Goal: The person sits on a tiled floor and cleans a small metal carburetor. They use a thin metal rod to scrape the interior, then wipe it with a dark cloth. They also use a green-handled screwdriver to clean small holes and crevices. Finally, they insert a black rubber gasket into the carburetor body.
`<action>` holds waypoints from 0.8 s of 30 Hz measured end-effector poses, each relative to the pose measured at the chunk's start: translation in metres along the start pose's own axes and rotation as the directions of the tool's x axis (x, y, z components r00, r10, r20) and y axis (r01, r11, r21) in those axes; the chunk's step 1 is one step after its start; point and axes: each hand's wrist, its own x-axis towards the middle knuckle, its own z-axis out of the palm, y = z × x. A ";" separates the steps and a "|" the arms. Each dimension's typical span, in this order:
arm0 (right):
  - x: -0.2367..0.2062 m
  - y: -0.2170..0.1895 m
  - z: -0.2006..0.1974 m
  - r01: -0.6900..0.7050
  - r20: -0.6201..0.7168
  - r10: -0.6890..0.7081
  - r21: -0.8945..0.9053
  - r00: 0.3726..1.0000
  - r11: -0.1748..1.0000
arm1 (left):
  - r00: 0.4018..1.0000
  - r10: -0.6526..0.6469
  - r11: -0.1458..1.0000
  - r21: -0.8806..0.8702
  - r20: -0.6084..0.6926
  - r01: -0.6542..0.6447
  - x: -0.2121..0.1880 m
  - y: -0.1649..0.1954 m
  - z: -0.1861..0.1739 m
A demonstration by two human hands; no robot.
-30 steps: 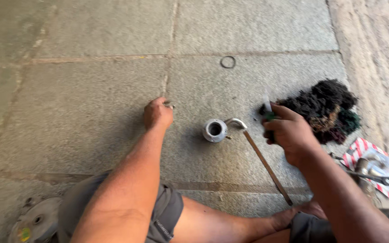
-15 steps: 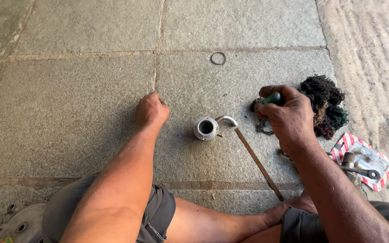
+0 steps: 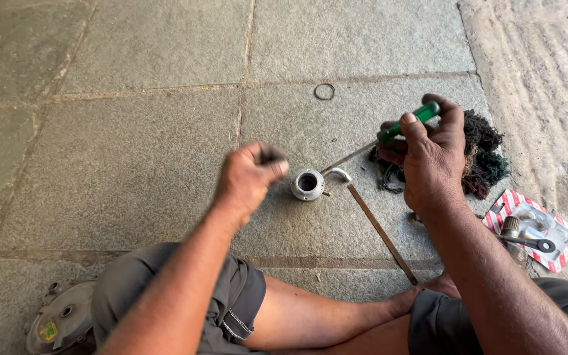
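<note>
My right hand (image 3: 428,154) grips a green-handled screwdriver (image 3: 407,124); its thin shaft slants down to the left, towards a small round metal part (image 3: 307,184) with a hole in its middle, lying on the stone floor. My left hand (image 3: 250,176) hovers just left of that part, blurred, fingers closed around something small and dark that I cannot make out. A long flat metal strip with a hooked end (image 3: 376,225) lies from the round part towards my knee.
A dark tangle of rag or thread (image 3: 484,158) lies behind my right hand. A red-and-white packet with a wrench on it (image 3: 532,230) sits at the right. A thin ring (image 3: 324,91) lies further out. A round metal cover (image 3: 57,319) rests by my left leg.
My right hand has lifted the green screwdriver off the dark rag and tilted it towards the round part. My left hand has risen from the floor and moved right, close to the part.
</note>
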 end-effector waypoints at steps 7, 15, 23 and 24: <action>-0.002 0.007 0.004 -0.040 -0.090 0.035 -0.057 0.995 0.998 | 0.973 -0.182 0.973 -0.114 0.140 0.199 0.021 -0.043 0.036; 0.000 0.021 0.004 0.025 -0.050 -0.030 -0.104 0.998 0.994 | 0.942 -0.224 0.936 -0.215 0.248 0.279 0.028 -0.054 0.041; -0.003 0.023 0.004 0.053 -0.014 -0.055 -0.125 0.998 0.991 | 0.939 -0.228 0.954 -0.134 0.259 0.268 0.028 -0.048 0.045; -0.003 0.023 0.003 0.054 -0.013 -0.056 -0.129 0.998 0.990 | 0.939 -0.228 0.954 -0.131 0.259 0.268 0.028 -0.048 0.045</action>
